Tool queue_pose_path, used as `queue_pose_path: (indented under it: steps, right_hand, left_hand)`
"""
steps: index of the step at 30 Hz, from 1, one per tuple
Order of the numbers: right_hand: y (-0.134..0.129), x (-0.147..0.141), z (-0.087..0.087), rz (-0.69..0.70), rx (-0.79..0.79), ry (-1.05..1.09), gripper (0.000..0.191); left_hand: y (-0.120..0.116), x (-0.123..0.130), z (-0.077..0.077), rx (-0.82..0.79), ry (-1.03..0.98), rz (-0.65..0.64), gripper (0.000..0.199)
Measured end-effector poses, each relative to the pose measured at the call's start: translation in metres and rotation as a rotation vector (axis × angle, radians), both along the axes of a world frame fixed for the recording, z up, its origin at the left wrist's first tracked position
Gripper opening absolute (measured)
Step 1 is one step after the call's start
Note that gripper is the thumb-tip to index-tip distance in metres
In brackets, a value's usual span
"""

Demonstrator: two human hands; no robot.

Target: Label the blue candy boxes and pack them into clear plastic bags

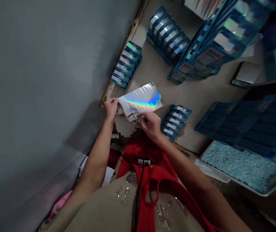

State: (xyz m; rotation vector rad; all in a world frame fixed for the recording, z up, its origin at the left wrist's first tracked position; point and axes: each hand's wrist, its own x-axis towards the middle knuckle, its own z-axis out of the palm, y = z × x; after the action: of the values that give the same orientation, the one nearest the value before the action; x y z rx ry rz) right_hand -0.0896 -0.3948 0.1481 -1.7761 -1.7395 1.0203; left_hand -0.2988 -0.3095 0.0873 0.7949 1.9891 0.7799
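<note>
Plain grey wall [43,64] borders a chipped tabletop [149,72] bearing rows of blue packets [127,64]; left fingers [114,101] and right fingers [143,117] pinch a silvery pouch [141,99].

Blue box [202,67] — seemingly "CARAMELO", other print blurred

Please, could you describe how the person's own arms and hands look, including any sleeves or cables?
The left hand and right hand are bare, with no gloves or watch visible. Both forearms are uncovered. A khaki sleeve shows at the left upper arm; no right sleeve can be made out. No cable is visible along either arm.
</note>
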Motion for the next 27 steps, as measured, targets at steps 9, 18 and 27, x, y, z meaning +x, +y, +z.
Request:
queue_pose_path:
  steps: [9, 18, 27]
  right_hand:
    - [-0.035, 0.096, 0.091, -0.614, -0.19, 0.302, 0.022]
    - [-0.072, 0.17, 0.132, -0.866, -0.104, 0.202, 0.025]
    - [-0.088, 0.286, 0.148, -1.05, 0.069, -0.136, 0.029]
  left_hand:
    - [-0.033, 0.116, 0.074, -0.063, -0.638, -0.467, 0.076]
    - [-0.044, 0.24, 0.11, -0.154, -0.674, -0.8, 0.037]
    - [-0.05, 0.374, 0.161, -0.055, -0.69, -0.878, 0.026]
